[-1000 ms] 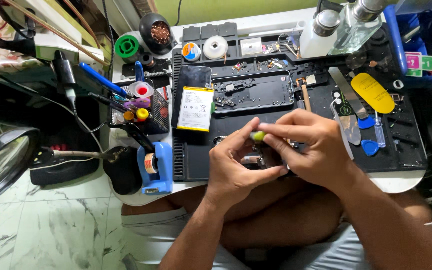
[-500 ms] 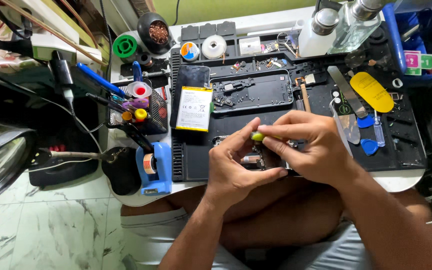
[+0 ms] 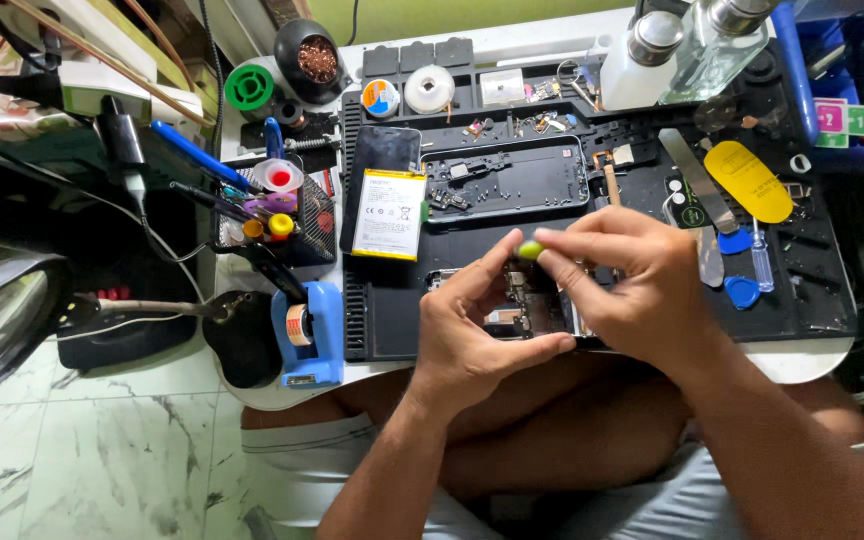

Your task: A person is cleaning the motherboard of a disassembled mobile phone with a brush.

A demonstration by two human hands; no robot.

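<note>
Opened phone [image 3: 537,312], lower centre of frame: I am steadying it with my left hand [image 3: 472,335], fingers pressed on its edge. Right hand [image 3: 632,275] is pinching the green-capped screwdriver [image 3: 530,250]; keeping it upright matters.

Black work mat [image 3: 392,320] on my white counter [image 3: 802,362]. Screwdriver cap [image 3: 529,249] is yellow-green. Battery [image 3: 389,214] white with yellow edge. Tape dispenser [image 3: 312,335] blue. Pry tool [image 3: 749,181] yellow, picks [image 3: 740,291] blue. Solder spool [image 3: 250,88] green. Floor [image 3: 102,450] white marble, grey veining.
</note>
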